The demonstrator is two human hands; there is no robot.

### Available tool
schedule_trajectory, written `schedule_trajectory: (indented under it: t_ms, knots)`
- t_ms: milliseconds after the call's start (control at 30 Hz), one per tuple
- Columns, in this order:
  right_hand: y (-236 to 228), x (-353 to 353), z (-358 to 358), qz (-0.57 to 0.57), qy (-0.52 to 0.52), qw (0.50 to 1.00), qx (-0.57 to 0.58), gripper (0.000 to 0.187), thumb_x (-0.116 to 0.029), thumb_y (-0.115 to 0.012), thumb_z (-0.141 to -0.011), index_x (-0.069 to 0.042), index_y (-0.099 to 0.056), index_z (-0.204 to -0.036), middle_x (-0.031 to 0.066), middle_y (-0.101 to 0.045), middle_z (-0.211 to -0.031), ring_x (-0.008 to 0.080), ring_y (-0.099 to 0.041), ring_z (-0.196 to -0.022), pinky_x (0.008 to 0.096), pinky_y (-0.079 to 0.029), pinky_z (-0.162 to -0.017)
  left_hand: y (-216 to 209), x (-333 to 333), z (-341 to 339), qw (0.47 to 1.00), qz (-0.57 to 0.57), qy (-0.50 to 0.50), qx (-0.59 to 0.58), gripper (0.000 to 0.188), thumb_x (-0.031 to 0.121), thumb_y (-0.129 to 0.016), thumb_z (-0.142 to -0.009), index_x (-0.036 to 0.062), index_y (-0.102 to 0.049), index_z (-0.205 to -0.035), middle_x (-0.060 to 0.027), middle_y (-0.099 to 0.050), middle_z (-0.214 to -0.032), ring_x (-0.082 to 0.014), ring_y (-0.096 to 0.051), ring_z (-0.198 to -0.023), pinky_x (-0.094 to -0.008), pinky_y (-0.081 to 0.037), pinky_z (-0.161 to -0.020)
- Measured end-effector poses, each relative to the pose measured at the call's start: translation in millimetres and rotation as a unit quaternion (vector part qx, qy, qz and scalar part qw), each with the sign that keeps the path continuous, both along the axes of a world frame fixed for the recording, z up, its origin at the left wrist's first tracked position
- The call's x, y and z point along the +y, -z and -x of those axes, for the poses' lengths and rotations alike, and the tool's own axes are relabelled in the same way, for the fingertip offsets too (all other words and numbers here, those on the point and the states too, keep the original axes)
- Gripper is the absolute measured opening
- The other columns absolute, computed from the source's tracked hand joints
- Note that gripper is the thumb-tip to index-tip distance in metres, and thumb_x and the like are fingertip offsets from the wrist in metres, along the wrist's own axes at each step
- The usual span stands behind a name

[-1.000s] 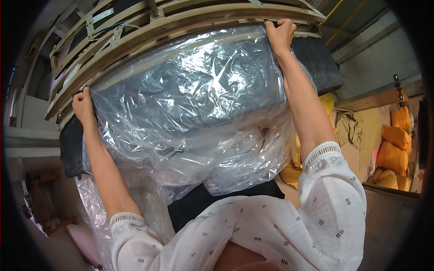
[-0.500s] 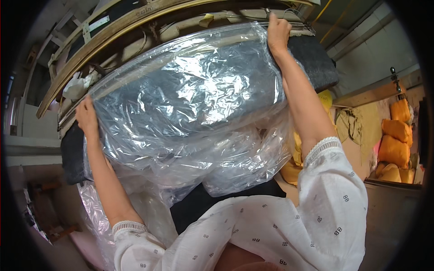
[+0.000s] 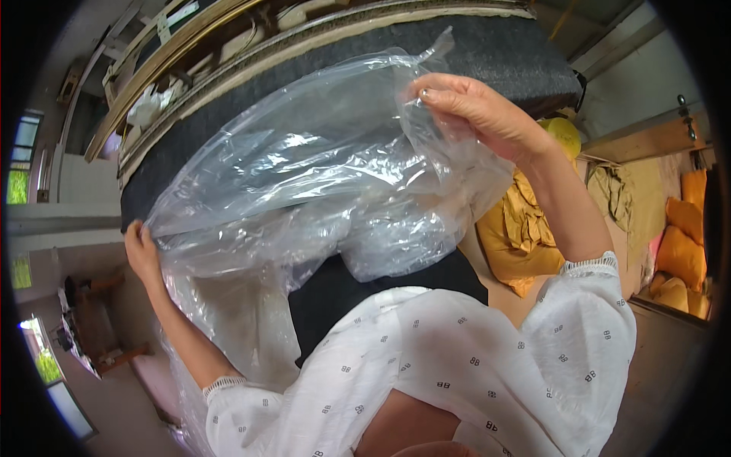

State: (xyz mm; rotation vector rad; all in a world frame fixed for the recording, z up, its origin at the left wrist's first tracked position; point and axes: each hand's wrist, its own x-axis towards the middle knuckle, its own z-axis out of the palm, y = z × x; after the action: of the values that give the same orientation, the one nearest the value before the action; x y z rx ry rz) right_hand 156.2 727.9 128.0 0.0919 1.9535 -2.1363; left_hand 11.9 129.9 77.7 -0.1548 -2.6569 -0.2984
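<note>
A large clear plastic film stretches between my two hands, creased and shiny, with its lower folds bunched over my lap and hanging down at the left. My left hand pinches its left corner beside the front edge of a dark padded work surface. At the upper right, my right hand is closed on the other end of the film, which gathers below the fingers. A loose tip of plastic sticks up past that hand. The film's far edge sags in a curve over the dark surface.
A long metal and wooden bar runs along the far side of the dark surface. Yellow-orange bundles lie on the floor at right, with more orange sacks farther off. A wooden stand is at left.
Both hands have drawn the film back toward me, away from the bar. My right hand has come down and slightly inward, and the film has gone from taut to slack.
</note>
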Motion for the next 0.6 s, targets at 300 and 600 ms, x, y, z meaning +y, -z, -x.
schedule_trajectory:
  t_ms: [300,600]
  knots:
    - [5.2,-47.4,-48.0,-0.057,-0.009,0.978,0.202,0.026,-0.024,-0.045,-0.095,-0.005,-0.064,-0.093,-0.0035,-0.051,-0.066,0.0028,-0.045,-0.056,0.0169,-0.038,-0.051,-86.2,337.1,-113.2,0.870,-0.218,0.440,-0.039,0.021,0.007,-0.061,-0.082,0.0067,-0.062,-0.104,-0.0043,-0.057,-0.101,-0.0094,-0.054,-0.077,-0.0204,-0.042,-0.059]
    - [7.8,-69.1,-73.5,-0.073,0.003,0.978,0.194,0.026,-0.014,-0.038,-0.094,-0.003,-0.051,-0.114,0.0035,-0.058,-0.071,0.0083,-0.051,-0.056,0.0208,-0.043,-0.052,-56.8,355.4,-129.6,0.771,-0.359,0.486,-0.202,0.015,0.004,-0.065,-0.079,0.0017,-0.060,-0.093,-0.0056,-0.058,-0.083,-0.0135,-0.058,-0.072,-0.0243,-0.048,-0.064]
